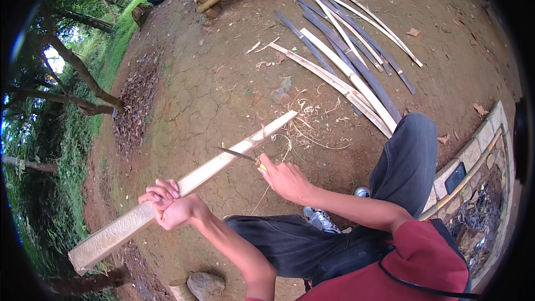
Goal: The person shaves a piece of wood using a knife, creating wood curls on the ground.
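Right hand (286,180) (centre) grips knife (239,154) across bamboo strip (207,172); left hand (174,208) (lower left) clasps strip; loosened hold could misdirect knife.

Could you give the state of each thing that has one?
Bamboo slat: held, pale face up
Knife: unsheathed, blade across slat
Left grip: closed around slat
Right grip: closed on knife
Ground slats: loosely spread
Shavings: curled, scattered
Phone-like device: lying on block edging

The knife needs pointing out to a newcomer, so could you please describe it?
Start from the long pale bamboo strip slanting across the dirt ground. The knife crosses its upper half, its yellow handle in the right grip. Its narrow dark blade sets it apart from the pale strip behind it.
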{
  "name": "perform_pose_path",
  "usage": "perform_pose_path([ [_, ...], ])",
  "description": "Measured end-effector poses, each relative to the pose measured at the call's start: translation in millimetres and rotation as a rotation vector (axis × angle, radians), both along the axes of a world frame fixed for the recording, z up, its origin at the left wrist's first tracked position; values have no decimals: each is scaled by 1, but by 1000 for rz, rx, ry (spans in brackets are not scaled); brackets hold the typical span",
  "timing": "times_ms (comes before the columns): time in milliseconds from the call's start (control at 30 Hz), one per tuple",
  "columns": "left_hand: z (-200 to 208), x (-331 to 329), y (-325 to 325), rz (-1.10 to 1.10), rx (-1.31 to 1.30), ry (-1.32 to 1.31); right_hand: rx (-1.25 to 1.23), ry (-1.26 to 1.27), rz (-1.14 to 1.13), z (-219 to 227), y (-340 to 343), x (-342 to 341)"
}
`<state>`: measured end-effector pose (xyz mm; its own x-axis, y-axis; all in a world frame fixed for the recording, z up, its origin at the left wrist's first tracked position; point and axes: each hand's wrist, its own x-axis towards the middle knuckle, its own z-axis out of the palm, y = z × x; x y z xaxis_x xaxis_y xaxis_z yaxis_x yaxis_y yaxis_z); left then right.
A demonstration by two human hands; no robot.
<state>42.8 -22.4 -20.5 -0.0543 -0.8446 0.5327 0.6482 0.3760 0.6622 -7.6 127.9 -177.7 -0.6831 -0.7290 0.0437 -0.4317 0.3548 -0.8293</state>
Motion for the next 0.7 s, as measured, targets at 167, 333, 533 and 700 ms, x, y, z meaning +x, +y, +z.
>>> perform_pose_path([
  [167, 6, -5, 9, -2, -4, -42, 225, -244, -168, -78, -2, -44],
  [333, 11, -4, 8, 14, 19, 6, 95, -172, -115, -33, -6, -35],
  [533, 3, -17, 23, -68, -42, -66, 125, -178, -207, -66, 2, -38],
  [700, 13, -17, 11, 21, -18, -98, 129, -172, -177, -95, -3, -58],
])
